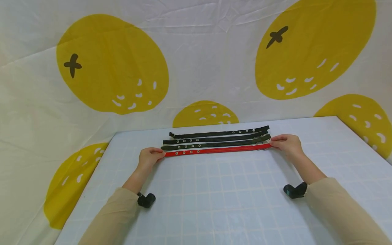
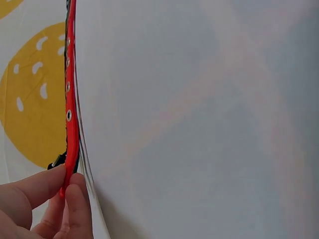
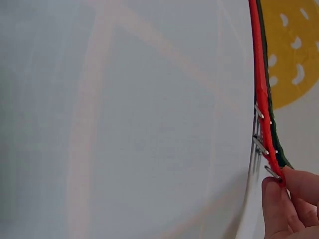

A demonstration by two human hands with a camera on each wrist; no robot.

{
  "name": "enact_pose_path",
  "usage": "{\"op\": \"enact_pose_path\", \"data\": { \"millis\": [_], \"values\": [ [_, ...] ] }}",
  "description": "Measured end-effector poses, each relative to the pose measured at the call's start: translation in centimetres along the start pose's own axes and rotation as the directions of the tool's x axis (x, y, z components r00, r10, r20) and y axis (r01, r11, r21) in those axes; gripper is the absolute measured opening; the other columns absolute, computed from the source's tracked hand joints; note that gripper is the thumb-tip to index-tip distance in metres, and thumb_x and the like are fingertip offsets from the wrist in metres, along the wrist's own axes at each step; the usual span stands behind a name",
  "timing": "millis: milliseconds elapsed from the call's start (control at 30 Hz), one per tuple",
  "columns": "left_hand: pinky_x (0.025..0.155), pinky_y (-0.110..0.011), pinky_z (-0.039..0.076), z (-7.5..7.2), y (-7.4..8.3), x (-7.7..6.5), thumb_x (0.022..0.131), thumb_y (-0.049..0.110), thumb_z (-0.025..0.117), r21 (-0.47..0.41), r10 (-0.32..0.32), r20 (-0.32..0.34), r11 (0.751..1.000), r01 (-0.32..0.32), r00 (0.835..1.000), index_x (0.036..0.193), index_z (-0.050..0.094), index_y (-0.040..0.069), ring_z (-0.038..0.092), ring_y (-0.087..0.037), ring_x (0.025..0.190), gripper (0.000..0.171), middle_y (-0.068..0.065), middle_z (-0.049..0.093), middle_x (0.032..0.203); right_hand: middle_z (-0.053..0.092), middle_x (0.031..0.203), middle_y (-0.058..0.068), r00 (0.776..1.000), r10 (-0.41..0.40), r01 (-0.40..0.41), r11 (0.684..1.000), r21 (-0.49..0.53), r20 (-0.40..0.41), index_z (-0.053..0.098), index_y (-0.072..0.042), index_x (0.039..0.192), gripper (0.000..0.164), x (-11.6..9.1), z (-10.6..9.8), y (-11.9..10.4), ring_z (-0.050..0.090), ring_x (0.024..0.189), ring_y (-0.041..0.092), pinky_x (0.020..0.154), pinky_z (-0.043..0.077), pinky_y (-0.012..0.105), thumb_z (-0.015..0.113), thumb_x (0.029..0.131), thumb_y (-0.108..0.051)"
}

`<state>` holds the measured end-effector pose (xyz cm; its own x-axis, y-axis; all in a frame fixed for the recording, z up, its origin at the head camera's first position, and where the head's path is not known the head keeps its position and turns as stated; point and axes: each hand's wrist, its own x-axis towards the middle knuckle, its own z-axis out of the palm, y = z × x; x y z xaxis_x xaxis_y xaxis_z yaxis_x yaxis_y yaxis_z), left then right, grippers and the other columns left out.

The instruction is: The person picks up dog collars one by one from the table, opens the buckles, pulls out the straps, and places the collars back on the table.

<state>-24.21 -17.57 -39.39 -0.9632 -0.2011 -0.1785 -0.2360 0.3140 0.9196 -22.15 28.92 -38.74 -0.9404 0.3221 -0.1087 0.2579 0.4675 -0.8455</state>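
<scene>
A red collar (image 1: pixel 232 149) with metal eyelets stretches straight across the near side of a row of straps. My left hand (image 1: pixel 150 158) pinches its eyelet end between thumb and fingers; the left wrist view shows the red tip (image 2: pixel 69 172) in that pinch. At the other end my right hand (image 1: pixel 287 144) pinches the collar beside its metal rings (image 3: pixel 260 144). Just behind lie a dark green collar (image 1: pixel 214 144) and two black collars, one in the middle (image 1: pixel 220 139) and one farthest back (image 1: pixel 211 134), roughly parallel to the red one.
The table is covered by a pale blue checked cloth (image 1: pixel 214 197). A white curtain with yellow fruit prints (image 1: pixel 211 68) hangs right behind its far edge. Black wrist devices sit at the left cuff (image 1: pixel 146 200) and the right cuff (image 1: pixel 295 190).
</scene>
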Motion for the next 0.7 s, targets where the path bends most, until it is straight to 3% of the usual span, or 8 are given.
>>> {"op": "enact_pose_path", "data": {
  "millis": [167,467,700],
  "values": [
    [0.061,-0.015,0.048,0.1,-0.2,0.36,0.083,0.004,0.069,0.039,-0.014,-0.008,0.999,0.015,1.0,0.103,0.064,-0.007,0.057,-0.012,0.07,0.023,-0.016,0.061,0.099,0.05,0.124,0.025,0.999,0.036,-0.036,0.999,0.001,0.02,0.058,0.008,0.116,0.037,0.14,0.03,0.04,0.051,0.096,0.022,0.062,0.047,0.009,0.065,0.087,-0.013],
    [0.061,-0.017,0.047,0.2,-0.22,0.68,0.083,0.004,0.068,0.055,-0.046,0.006,0.997,0.046,0.999,0.106,0.063,-0.006,0.056,-0.012,0.068,0.026,-0.016,0.057,0.104,0.048,0.126,0.025,0.995,0.079,-0.082,0.996,0.041,0.063,0.055,0.008,0.121,0.04,0.71,-0.13,-0.03,0.055,0.078,0.009,0.067,0.051,0.014,0.065,0.087,-0.012],
    [0.061,-0.019,0.047,-0.09,-0.27,0.63,0.084,0.006,0.067,0.077,-0.007,0.046,0.997,0.004,0.999,0.108,0.062,-0.006,0.056,-0.012,0.067,0.027,-0.014,0.061,0.095,0.049,0.125,0.022,0.991,0.108,-0.109,0.994,0.016,0.078,0.054,0.004,0.123,0.044,0.75,-0.57,-0.29,0.055,0.09,0.018,0.067,0.051,0.015,0.064,0.088,-0.02]
  ]
}}
